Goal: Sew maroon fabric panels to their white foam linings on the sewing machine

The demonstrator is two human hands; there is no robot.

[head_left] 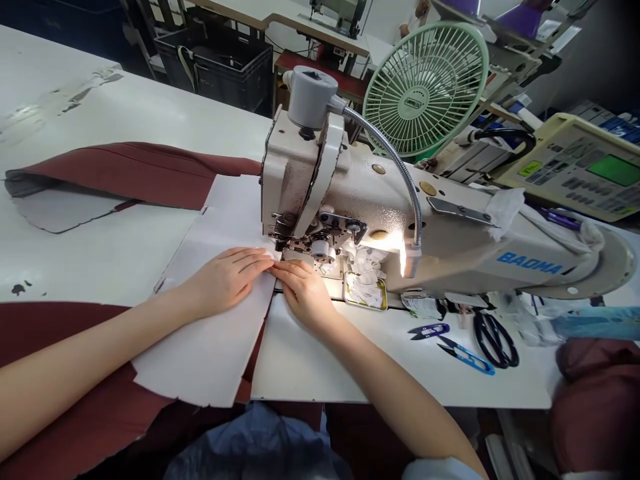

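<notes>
A white fabric panel (200,363) lies over maroon fabric (75,427) on the sewing table and runs under the head of a sewing machine (295,160). My left hand (227,281) rests flat on the panel, its fingers stretched toward the needle area. Beside it, my right hand (305,293) has its fingers closed at the panel's right edge, just in front of the presser foot. The fingertips of both hands nearly meet there, next to a small white bit of material. What lies beneath the right fingertips is partly hidden.
Right of the needle stands a small tray (366,291) of white scraps. Purple thread snips (431,331), blue thread snips (467,357) and black-handled scissors (496,340) lie nearby. A lit lamp (411,259), green fan (425,87) and control panel (575,167) surround the machine.
</notes>
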